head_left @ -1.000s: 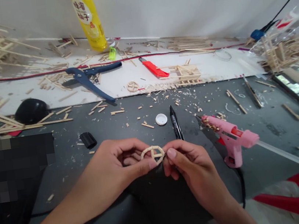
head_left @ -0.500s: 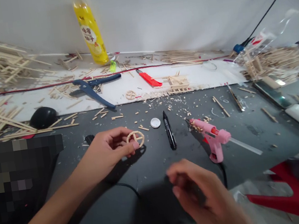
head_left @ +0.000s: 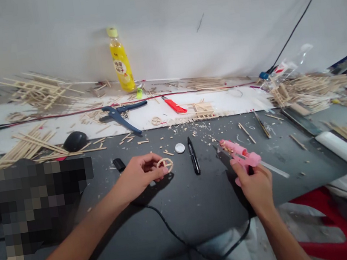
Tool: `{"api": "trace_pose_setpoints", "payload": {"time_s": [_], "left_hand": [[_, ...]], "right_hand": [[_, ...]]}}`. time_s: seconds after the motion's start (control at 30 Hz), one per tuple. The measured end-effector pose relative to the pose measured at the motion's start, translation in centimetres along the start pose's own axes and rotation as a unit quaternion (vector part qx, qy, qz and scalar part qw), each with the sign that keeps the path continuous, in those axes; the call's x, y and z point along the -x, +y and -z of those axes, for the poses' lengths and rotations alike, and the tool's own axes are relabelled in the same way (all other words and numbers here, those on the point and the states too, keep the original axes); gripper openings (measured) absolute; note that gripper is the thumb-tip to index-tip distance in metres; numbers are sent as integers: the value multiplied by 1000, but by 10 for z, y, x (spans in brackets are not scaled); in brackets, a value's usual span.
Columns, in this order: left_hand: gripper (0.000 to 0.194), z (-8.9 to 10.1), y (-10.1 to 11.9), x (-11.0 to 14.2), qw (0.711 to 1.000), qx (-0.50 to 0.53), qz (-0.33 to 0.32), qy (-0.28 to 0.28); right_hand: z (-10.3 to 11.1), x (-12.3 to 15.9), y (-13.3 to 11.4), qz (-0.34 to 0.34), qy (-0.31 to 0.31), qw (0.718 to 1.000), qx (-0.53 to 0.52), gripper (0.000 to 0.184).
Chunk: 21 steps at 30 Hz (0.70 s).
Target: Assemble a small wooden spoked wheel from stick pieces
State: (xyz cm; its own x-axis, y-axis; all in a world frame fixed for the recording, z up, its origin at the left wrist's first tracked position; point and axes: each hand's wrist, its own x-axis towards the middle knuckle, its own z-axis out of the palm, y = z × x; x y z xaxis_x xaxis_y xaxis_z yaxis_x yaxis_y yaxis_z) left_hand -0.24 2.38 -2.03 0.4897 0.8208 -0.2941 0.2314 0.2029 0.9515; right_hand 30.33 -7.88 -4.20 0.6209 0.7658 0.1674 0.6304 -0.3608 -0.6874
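A small round wooden wheel (head_left: 169,161) with crossed sticks inside its ring is pinched between the thumb and fingers of my left hand (head_left: 145,170), just above the dark tabletop. Farther right, my right hand (head_left: 255,185) grips the handle of a pink hot glue gun (head_left: 237,150). Its nozzle points left and away from me, and a clear glue stick (head_left: 275,169) juts from the back. Between the hands lie a black marker (head_left: 193,156) and a white round cap (head_left: 180,148). A black cable (head_left: 171,229) loops across the near edge.
Wood scraps dot the dark table (head_left: 170,199). Behind them are a blue cutter (head_left: 120,117), a red utility knife (head_left: 174,105), a yellow drink bottle (head_left: 122,66) and a black computer mouse (head_left: 75,141). Stick bundles (head_left: 312,86) lie at right. A red stool (head_left: 333,232) stands at lower right.
My right hand has moved right and forward and taken hold of the glue gun's handle. My left hand still pinches the wooden wheel. The camera view has shifted.
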Motion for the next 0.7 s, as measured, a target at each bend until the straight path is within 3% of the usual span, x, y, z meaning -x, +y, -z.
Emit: {"api": "trace_pose_setpoints", "payload": {"time_s": [0.17,0.37,0.47,0.7], "left_hand": [[35,2,2,1,1000,-5,-12,8],[36,0,-1,0,1000,-2,-16,18],[34,-3,-4,0,1000,1,0,4],[34,1,0,0,998,-15,39,38]], "right_hand": [[8,-24,3,-8,49,999,6,42],[-10,-116,6,14,65,995,76,39],[-24,-147,5,28,65,990,118,38],[-37,-154,12,53,6,981,187,33]]}}
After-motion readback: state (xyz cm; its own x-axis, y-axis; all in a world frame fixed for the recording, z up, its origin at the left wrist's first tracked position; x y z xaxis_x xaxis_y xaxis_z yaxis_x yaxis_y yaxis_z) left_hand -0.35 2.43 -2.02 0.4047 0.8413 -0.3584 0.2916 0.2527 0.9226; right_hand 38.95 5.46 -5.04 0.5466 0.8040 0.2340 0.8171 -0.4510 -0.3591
